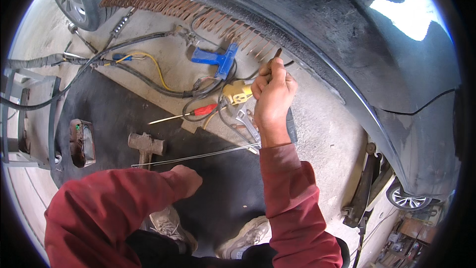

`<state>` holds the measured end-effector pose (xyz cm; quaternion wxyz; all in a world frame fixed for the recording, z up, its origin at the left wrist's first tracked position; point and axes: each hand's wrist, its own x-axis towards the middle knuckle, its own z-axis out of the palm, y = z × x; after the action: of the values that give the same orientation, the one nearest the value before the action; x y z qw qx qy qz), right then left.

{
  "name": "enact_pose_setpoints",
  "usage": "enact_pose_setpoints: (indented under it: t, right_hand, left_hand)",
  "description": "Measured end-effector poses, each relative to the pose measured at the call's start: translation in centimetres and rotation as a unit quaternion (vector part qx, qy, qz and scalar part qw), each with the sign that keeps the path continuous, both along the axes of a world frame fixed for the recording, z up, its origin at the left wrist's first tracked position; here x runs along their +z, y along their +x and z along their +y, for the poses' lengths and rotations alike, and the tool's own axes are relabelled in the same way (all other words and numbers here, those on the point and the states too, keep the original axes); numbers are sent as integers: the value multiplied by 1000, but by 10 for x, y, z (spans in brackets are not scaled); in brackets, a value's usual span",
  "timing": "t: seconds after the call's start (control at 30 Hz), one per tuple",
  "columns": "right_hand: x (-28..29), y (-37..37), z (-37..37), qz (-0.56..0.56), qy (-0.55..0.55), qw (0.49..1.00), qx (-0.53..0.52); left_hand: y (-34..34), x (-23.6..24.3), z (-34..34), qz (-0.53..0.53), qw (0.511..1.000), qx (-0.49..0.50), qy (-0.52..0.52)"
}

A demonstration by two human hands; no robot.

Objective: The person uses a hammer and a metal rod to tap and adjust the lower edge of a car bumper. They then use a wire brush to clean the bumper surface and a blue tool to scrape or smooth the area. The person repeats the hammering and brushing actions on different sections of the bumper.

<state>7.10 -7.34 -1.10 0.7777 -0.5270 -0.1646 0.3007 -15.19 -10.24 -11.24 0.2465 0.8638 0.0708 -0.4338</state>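
The right hand [273, 92] is reaching up and away, its red-sleeved forearm rising from the lower edge, wrist slightly bent. Its fingers are clamping a small brown piece [278, 53] whose tip is poking out above them; the rest is hiding in the grip, so its full shape is hard to make out. The dark car panel [342, 44] is lying just beyond these fingers; whether the piece is touching it, I cannot tell. A row of rusty metal loops [188, 12] is running leftward from near the fingertips, and a blue gun-shaped tool [218, 60] is lying left of them. The left hand [187, 181] is hanging lower, knuckles up, its fingers curling out of sight; whether they are gripping anything, I cannot tell. A hammer [147, 144] is lying left of them, its handle partly covered by the sleeve.
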Motion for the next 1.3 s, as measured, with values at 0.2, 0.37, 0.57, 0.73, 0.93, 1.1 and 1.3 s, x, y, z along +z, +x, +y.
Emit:
enact_pose_setpoints:
  t: [0.2, 0.37, 0.57, 0.73, 0.93, 1.1, 1.3]
  right_hand:
    - [2, 2, -7, 255, 139, 954, 73]
    - [-15, 14, -14, 139, 107, 979, 104]
    - [-65, 19, -44, -480, -290, 827, -44]
    - [-108, 35, -82, -425, -422, 801, -12]
    - [-129, 75, -143, -381, -518, 766, -6]
    - [-144, 111, -235, -201, -554, 805, -74]
    - [-179, 100, -342, -195, -675, 706, -86]
  left_hand:
    - [1, -9, 1, -16, 1000, 11, -17]
    - [10, -11, 2, 4, 1000, 14, -8]
    - [19, -13, 6, 1, 1000, 12, -4]
    - [36, -28, 4, -52, 999, 12, 10]
    - [69, -43, 2, -249, 963, 86, 62]
    - [104, -58, 0, -394, 908, 103, 102]
    - [130, -85, -6, -243, 958, 136, 72]
